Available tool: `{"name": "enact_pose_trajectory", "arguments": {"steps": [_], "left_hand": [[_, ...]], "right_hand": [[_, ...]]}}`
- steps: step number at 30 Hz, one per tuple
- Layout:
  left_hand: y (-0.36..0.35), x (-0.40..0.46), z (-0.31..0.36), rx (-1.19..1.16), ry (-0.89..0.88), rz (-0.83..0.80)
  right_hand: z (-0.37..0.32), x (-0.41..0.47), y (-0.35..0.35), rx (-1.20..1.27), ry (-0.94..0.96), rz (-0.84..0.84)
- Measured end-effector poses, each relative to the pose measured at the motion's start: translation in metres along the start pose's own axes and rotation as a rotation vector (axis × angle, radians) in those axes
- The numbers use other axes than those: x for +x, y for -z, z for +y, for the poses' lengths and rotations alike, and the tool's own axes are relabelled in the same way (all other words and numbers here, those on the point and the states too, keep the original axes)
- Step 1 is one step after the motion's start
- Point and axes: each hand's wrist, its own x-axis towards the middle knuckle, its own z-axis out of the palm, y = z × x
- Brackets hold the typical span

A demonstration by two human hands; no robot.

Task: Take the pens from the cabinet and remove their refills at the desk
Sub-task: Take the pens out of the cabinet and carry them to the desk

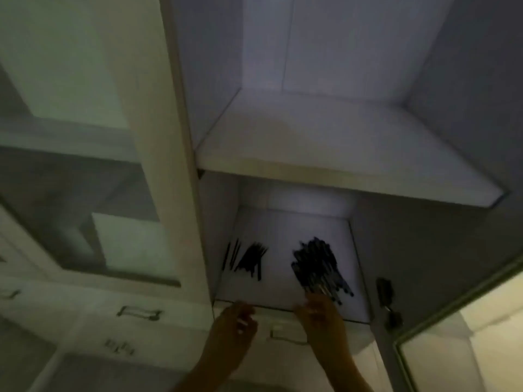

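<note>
The white cabinet [351,181] stands open in dim light. On its lower shelf [285,290] a thick heap of dark pens [318,265] lies at the right. A smaller fan of thin dark sticks [249,260], pens or refills, lies at the left. My right hand [322,315] reaches over the shelf's front edge and touches the near end of the big heap; whether its fingers close on any pens is blurred. At the shelf's front left, my left hand [236,325] holds nothing, with its fingers curled loosely.
The upper shelf [339,142] holds nothing visible. The open cabinet door [464,329] with its hinge [385,292] stands at the right. Closed glass-fronted doors [85,165] fill the left. Drawers with metal handles [140,312] run below the shelf.
</note>
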Motion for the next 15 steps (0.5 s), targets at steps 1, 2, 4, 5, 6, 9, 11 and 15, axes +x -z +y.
{"name": "enact_pose_trajectory", "arguments": {"steps": [1, 2, 4, 5, 6, 9, 11, 15], "left_hand": [[-0.005, 0.013, 0.004, 0.066, -0.11, 0.078], [-0.006, 0.025, 0.012, 0.162, -0.181, 0.13], [-0.005, 0.054, 0.031, 0.292, -0.182, 0.145], [-0.007, 0.071, 0.036, 0.384, -0.134, 0.139], [-0.01, 0.083, 0.041, 0.49, -0.059, 0.114], [-0.016, 0.118, 0.049, 0.704, 0.154, 0.051], [-0.018, 0.135, 0.048, 0.751, 0.22, 0.059], [-0.028, 0.155, 0.045, 0.782, 0.306, 0.085]], "right_hand": [[-0.006, 0.011, -0.001, -0.06, 0.088, 0.009], [-0.007, 0.023, -0.001, -0.171, 0.162, 0.014], [-0.017, 0.052, 0.0, -0.321, 0.167, 0.063], [-0.022, 0.065, -0.001, -0.411, 0.149, 0.093], [-0.025, 0.075, -0.003, -0.501, 0.124, 0.095], [-0.025, 0.113, -0.004, -0.807, -0.029, 0.04], [-0.021, 0.134, -0.002, -0.927, -0.132, -0.041], [-0.01, 0.156, 0.001, -0.971, -0.217, -0.162]]}}
